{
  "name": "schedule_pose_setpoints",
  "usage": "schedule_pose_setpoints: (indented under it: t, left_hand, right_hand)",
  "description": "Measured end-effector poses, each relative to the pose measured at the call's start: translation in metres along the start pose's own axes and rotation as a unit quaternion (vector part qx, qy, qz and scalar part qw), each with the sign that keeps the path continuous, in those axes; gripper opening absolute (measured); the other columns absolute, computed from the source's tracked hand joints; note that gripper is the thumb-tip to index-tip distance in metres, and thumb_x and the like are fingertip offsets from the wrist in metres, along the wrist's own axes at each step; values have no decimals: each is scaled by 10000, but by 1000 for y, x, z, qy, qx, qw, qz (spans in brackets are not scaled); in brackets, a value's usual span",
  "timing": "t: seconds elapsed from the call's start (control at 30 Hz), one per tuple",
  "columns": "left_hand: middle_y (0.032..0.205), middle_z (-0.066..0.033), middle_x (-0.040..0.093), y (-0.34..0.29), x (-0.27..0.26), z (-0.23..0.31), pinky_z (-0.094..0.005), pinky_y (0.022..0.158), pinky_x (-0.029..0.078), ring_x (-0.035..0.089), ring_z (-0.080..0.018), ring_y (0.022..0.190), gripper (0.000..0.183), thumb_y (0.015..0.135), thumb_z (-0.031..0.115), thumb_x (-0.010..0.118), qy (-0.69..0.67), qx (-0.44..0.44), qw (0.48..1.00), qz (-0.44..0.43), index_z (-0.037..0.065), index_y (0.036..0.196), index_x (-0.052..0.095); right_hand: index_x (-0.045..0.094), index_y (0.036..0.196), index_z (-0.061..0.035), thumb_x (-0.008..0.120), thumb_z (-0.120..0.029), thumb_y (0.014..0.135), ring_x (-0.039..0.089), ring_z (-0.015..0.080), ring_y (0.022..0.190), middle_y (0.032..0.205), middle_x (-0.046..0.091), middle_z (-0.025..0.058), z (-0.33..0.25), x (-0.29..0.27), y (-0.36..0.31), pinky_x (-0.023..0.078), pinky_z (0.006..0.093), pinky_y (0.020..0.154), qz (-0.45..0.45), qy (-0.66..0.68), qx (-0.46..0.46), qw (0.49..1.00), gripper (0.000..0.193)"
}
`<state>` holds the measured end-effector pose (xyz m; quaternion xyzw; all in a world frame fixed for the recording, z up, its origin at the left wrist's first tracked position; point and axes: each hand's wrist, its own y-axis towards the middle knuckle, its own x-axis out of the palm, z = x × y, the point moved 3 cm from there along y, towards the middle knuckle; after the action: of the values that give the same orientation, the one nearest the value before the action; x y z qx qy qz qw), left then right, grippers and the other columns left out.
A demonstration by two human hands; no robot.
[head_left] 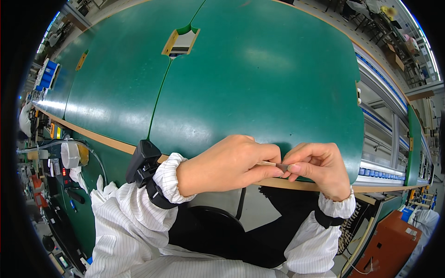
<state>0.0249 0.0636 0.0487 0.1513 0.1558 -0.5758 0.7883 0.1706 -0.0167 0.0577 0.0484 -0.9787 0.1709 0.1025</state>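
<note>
Both hands meet over the near wooden edge of the green tabletop (259, 92). Between their fingertips is a small, thin, greyish-brown strip (282, 167), too covered by fingers to name its kind. My left hand (232, 162) comes in from the left, its thumb and forefinger pinching one end of the strip. From the right, my right hand (321, 166) pinches the other end with thumb and fingertips. A black strap with a boxy black device (144, 162) sits on my left wrist, and a black band (328, 218) circles the right one.
A cutout (181, 42) opens at a seam in the tabletop. Metal rails with blue rollers (380, 173) run along the right. Tools, a clear hose (99, 160) and a white container (70, 155) crowd the lower bench at left. A red-brown cabinet (387, 245) stands lower right.
</note>
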Motion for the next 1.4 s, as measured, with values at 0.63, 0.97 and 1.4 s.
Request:
schedule_pose_setpoints:
  t: [0.63, 0.97, 1.4]
  left_hand:
    - [579, -79, 501, -2, -5, 1, -305, 494, 366, 482, -209, 545, 137, 764, 180, 573, 8, -12, 1000, 21, 45, 784, 562]
    - [528, -16, 472, -3, -8, -19, -168, 408, 322, 417, -50, 439, 143, 831, 107, 471, -109, -126, 978, 128, 13, 723, 463]
    - [506, 8, 432, 22, -6, -51, -157, 362, 267, 353, -25, 397, 194, 863, 168, 461, -146, -51, 971, 183, 48, 711, 440]
  right_hand:
    - [564, 892, 40, 569, -21, 770, 566, 120, 764, 849, 595, 80, -5, 6, 3, 469, 242, 641, 3, -1, 33, 999, 137]
    - [517, 865, 14, 442, -121, 850, 545, 116, 597, 715, 549, 65, 6, -19, 13, 442, 219, 488, 117, 49, -169, 977, 156]
    - [450, 997, -118, 546, -255, 814, 506, 99, 669, 787, 513, 3, 32, -65, -67, 409, 226, 552, 284, 385, -287, 830, 248]
